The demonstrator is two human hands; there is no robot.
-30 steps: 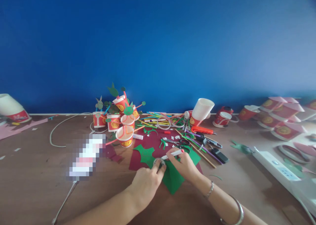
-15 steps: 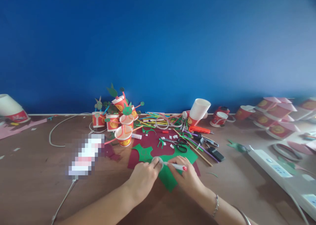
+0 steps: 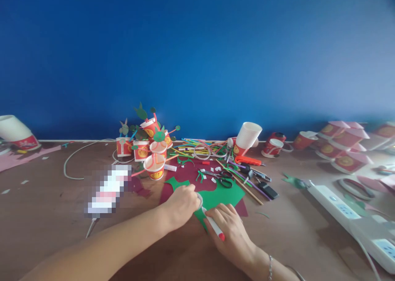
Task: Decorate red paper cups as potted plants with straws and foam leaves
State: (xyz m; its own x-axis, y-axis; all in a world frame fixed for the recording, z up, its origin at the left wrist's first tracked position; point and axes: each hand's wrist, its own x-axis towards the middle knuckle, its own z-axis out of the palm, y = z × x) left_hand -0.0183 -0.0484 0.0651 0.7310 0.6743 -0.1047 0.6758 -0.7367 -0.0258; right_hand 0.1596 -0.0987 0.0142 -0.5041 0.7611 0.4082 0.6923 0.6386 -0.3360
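Observation:
My left hand (image 3: pixel 180 205) is closed on a small tape ring (image 3: pixel 199 199), pressing it onto a green paper sheet (image 3: pixel 222 195) that lies over dark red paper (image 3: pixel 191 175). My right hand (image 3: pixel 230 229) grips a white marker with a red cap (image 3: pixel 212 224), its tip at the ring's edge. A bracelet is on my right wrist. Black-handled scissors (image 3: pixel 224 181) lie just beyond the green sheet.
A cluster of red paper cups (image 3: pixel 150 151) with green cutouts stands behind the paper. Coloured straws (image 3: pixel 197 146), an orange cutter (image 3: pixel 248 161) and an upturned white cup (image 3: pixel 248 138) lie at the back. A white power strip (image 3: pixel 348 213) is at right, more cups (image 3: pixel 342 149) beyond it.
My right hand swung the marker from the ring's far right side round to its near side, the red cap now pointing toward me. My left hand stayed on the ring.

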